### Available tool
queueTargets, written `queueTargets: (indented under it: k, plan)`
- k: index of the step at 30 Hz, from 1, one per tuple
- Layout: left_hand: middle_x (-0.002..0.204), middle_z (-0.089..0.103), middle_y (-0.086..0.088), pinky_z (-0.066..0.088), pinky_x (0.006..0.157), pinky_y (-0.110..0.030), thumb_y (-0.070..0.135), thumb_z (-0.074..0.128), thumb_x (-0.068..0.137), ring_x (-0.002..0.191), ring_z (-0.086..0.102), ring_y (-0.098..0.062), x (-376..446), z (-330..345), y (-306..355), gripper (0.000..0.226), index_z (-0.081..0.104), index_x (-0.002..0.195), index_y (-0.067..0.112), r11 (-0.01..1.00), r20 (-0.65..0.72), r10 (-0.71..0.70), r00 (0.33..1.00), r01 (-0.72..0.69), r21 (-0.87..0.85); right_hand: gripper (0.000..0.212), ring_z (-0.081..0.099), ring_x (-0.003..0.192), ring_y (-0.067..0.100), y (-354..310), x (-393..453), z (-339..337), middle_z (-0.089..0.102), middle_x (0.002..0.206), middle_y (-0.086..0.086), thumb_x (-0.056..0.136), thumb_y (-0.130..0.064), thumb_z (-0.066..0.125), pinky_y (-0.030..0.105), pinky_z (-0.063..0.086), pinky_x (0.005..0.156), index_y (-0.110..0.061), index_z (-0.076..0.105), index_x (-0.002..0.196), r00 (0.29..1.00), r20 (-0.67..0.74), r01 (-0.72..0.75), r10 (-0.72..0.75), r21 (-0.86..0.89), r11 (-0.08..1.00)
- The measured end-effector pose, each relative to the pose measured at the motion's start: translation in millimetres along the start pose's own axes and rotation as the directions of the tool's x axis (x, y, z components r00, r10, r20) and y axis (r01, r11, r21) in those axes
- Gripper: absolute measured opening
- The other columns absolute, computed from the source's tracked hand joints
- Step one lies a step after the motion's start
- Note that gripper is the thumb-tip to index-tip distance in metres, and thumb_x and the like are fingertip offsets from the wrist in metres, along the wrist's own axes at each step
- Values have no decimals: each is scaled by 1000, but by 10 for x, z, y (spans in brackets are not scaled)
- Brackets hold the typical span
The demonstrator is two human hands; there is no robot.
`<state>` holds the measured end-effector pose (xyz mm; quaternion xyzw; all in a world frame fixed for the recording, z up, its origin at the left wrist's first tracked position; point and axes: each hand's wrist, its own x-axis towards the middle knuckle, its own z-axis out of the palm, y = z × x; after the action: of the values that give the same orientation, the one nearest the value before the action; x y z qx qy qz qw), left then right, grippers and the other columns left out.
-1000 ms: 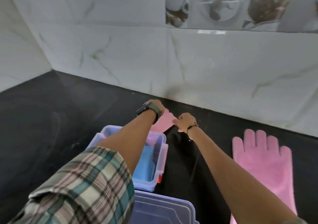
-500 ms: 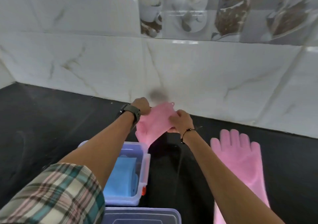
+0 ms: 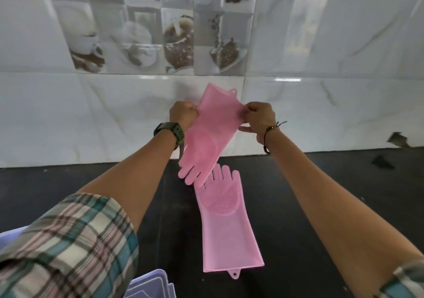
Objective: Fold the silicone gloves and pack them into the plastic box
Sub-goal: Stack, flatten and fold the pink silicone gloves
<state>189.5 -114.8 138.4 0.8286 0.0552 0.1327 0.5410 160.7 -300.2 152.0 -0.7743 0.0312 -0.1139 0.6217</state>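
Both hands hold one pink silicone glove up in the air in front of the tiled wall, cuff up and fingers hanging down. My left hand pinches its left edge near the cuff, and my right hand pinches the right edge. A second pink silicone glove lies flat on the black counter below, fingers toward the wall, its fingertips partly behind the hanging glove. Of the plastic box, only a pale lilac lid corner shows at the bottom edge.
A white marble-look tiled wall rises at the back of the counter, with picture tiles higher up. My plaid sleeve covers the lower left. A small dark scrap lies on the counter at the far right.
Both hands have lifted the pink glove off the counter and spread it out so that it hangs full length. The view has swung right, and the box with the blue item has left the frame.
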Motion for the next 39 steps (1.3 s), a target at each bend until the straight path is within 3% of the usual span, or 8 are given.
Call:
queueTargets:
  k: [5,10,13,16,20,31,35,39]
  plan:
    - [71,62,-2,55,90,-37,-5,61,84,71,62,-19,-99,27,141,21,68,104,-8,954,20,25,999,-18,-298,32,64,88,30,-180,43,-222,64,85,12,76,17,47,43,58,84,-3,71,85,976,-87,193,-199,-65,979]
    - [91,68,-11,56,84,-32,-7,54,88,87,64,-22,-465,-78,60,24,69,104,3,902,-7,144,990,-134,-411,26,63,91,16,-111,-202,-345,73,98,12,79,8,57,15,50,84,-4,74,95,861,-62,460,-504,-327,826]
    - [61,70,1,55,58,-20,-10,58,83,57,65,-9,-893,-62,-406,23,69,76,10,918,176,-33,984,99,-384,23,66,81,12,266,-648,-386,76,82,12,75,10,60,17,47,77,-4,77,81,809,150,560,-569,-490,667]
    - [66,64,-6,59,57,-26,-10,52,85,59,63,-15,-1376,72,-930,24,62,70,6,806,394,-376,839,506,-307,30,63,67,8,888,-1216,-411,69,60,0,63,20,59,11,39,69,-6,74,66,801,329,593,-500,-552,587]
    - [76,61,-10,56,53,-27,-1,50,89,65,61,-20,-1824,295,-1278,15,59,79,5,706,446,-551,706,679,-203,25,63,76,30,1645,-1850,-457,73,80,3,70,14,63,36,54,65,-9,73,72,871,373,492,-321,-644,586]
    - [121,60,-27,55,90,-49,-8,50,84,110,61,-39,-1647,431,-1308,32,55,115,-8,826,300,-481,824,540,-160,15,60,71,12,1691,-2072,-495,65,89,-4,81,-14,53,21,51,66,-13,67,86,876,458,432,-151,-607,666]
    - [114,60,-29,56,77,-45,-11,47,84,94,60,-34,-1442,449,-1262,17,55,96,-3,804,222,-501,836,545,-238,13,57,65,6,1565,-1563,-311,60,74,-10,88,-15,51,13,43,58,-14,62,81,991,119,107,-59,-450,886]
    - [99,58,-19,54,81,-41,-11,43,84,90,57,-29,-1327,533,-1303,17,54,79,1,815,184,-497,848,529,-237,34,37,49,12,1585,-885,46,41,55,0,90,-24,49,24,40,55,-13,43,58,962,122,-148,243,-513,845]
